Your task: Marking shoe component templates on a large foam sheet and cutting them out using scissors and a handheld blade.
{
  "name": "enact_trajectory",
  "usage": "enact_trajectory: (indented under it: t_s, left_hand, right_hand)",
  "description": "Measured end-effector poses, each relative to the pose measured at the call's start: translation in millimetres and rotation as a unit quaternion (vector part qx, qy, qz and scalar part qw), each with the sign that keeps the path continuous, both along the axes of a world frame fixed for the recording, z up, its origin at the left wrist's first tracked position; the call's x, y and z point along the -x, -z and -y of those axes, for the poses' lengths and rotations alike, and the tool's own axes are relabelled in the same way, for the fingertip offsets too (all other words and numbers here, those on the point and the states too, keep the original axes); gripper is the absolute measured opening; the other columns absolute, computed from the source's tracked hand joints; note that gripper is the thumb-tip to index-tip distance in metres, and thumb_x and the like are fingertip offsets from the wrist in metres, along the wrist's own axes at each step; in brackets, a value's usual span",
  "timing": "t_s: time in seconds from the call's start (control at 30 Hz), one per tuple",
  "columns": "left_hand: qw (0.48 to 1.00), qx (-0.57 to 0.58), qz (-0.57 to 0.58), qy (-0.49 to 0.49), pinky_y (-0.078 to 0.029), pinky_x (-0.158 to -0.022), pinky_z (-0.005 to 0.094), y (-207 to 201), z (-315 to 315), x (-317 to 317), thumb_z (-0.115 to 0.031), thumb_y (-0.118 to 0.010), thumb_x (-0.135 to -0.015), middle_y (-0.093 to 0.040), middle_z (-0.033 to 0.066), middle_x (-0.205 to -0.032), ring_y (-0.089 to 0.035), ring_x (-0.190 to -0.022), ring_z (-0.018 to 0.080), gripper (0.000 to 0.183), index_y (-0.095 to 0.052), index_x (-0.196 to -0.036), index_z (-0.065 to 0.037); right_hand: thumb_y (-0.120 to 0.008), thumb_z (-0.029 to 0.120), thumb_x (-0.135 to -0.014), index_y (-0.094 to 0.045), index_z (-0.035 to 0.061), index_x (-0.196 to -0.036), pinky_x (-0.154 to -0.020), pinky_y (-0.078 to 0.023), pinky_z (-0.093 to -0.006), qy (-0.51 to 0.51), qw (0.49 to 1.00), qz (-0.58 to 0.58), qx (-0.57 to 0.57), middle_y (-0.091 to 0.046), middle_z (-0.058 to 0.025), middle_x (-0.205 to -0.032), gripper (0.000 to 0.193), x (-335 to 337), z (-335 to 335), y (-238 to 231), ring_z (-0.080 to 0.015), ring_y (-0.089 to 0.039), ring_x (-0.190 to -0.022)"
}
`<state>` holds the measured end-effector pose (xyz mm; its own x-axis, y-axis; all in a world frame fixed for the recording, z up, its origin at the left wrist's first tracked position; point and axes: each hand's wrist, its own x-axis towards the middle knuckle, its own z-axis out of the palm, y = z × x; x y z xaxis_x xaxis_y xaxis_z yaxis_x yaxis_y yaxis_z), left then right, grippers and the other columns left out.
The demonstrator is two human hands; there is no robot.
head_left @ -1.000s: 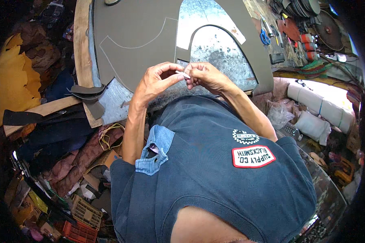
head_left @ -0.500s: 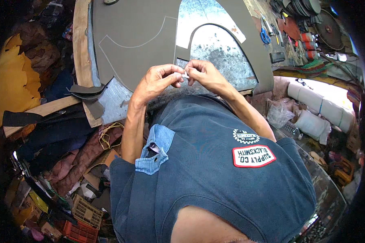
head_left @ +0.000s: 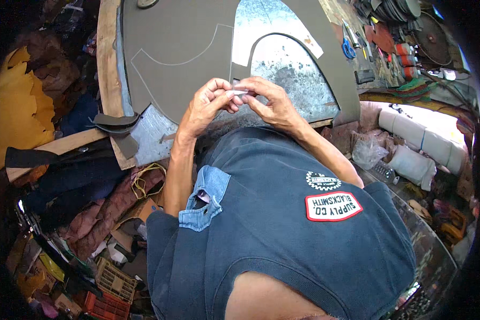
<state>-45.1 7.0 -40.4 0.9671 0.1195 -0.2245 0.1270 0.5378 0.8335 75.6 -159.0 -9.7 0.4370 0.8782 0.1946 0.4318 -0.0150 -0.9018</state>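
Note:
A small, slim white piece, perhaps rolled paper or chalk, sits between my fingertips above the near edge of the worktable. My left hand pinches one end of it between thumb and curled fingers. From the other side, the fingers and thumb of my right hand close around it, partly hiding it. Beyond my hands lies a grey-brown sheet with a pale curved outline drawn on it. A curved opening in the sheet bares the stained metal tabletop.
Blue-handled scissors, a black block and several tools lie at the right on a wooden bench. Dark offcuts overhang the table's left corner. Crates and scraps crowd the floor at left; white bundles lie at right.
My right hand has shifted slightly left and turned, its fingers now stretched over the white piece. More of the piece shows, lying nearly level between the hands.

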Motion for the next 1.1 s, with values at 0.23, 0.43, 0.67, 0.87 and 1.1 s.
enact_trajectory:
  t_s: [0.23, 0.43, 0.67, 0.87, 1.1]
  left_hand:
    - [0.989, -0.146, -0.028, 0.002, -0.051, -0.071, 0.0274, -1, 9, -2, -0.016, -0.062, -0.092, -0.063, 0.0066, -0.085, -0.061, -0.077, 0.0133, 0.015, -0.057, -0.094, -0.003]
    - [0.999, -0.015, -0.004, -0.029, -0.052, -0.071, 0.0248, -5, 13, -8, -0.005, -0.06, -0.092, -0.066, 0.0074, -0.088, -0.063, -0.077, 0.0123, 0.014, -0.055, -0.103, 0.0]
    - [0.996, -0.074, -0.029, -0.03, -0.052, -0.073, 0.0238, 3, 23, -5, -0.004, -0.06, -0.091, -0.065, 0.0059, -0.095, -0.062, -0.082, 0.0115, 0.036, -0.053, -0.126, 0.005]
    - [0.985, -0.157, -0.056, -0.044, -0.053, -0.071, 0.0248, -10, 21, -8, -0.009, -0.057, -0.094, -0.067, 0.0084, -0.098, -0.063, -0.08, 0.0121, 0.031, -0.059, -0.121, 0.005]
    - [0.975, -0.199, -0.036, -0.095, -0.053, -0.073, 0.0268, 5, 22, -16, -0.013, -0.055, -0.096, -0.066, 0.0074, -0.095, -0.063, -0.084, 0.013, 0.024, -0.061, -0.109, 0.005]
  right_hand:
    - [-0.065, 0.008, -0.085, -0.067, 0.0024, -0.099, -0.074, -0.05, -0.0358, -0.004, 1.0, 0.002, 0.008, -0.066, -0.0121, -0.086, 0.015, -10, 0, 8, -0.0261, -0.065, -0.082]
    - [-0.062, 0.007, -0.086, -0.062, 0.0015, -0.11, -0.074, -0.05, -0.0318, 0.021, 0.997, -0.068, 0.006, -0.065, -0.01, -0.088, 0.025, -9, -2, -5, -0.0194, -0.062, -0.079]
    - [-0.06, 0.007, -0.089, -0.056, -0.0011, -0.118, -0.074, -0.051, -0.0307, 0.055, 0.98, -0.161, 0.098, -0.064, -0.0078, -0.086, 0.03, -6, -5, -1, -0.0165, -0.062, -0.08]
    - [-0.058, 0.004, -0.088, -0.053, 0.0029, -0.123, -0.072, -0.052, -0.0333, 0.065, 0.995, 0.001, 0.073, -0.064, -0.0092, -0.082, 0.035, -3, -11, -2, -0.0205, -0.063, -0.076]
    - [-0.058, 0.004, -0.083, -0.05, 0.0029, -0.125, -0.072, -0.05, -0.0361, 0.029, 0.993, -0.04, 0.104, -0.059, -0.01, -0.08, 0.043, -8, -17, -1, -0.0228, -0.06, -0.074]
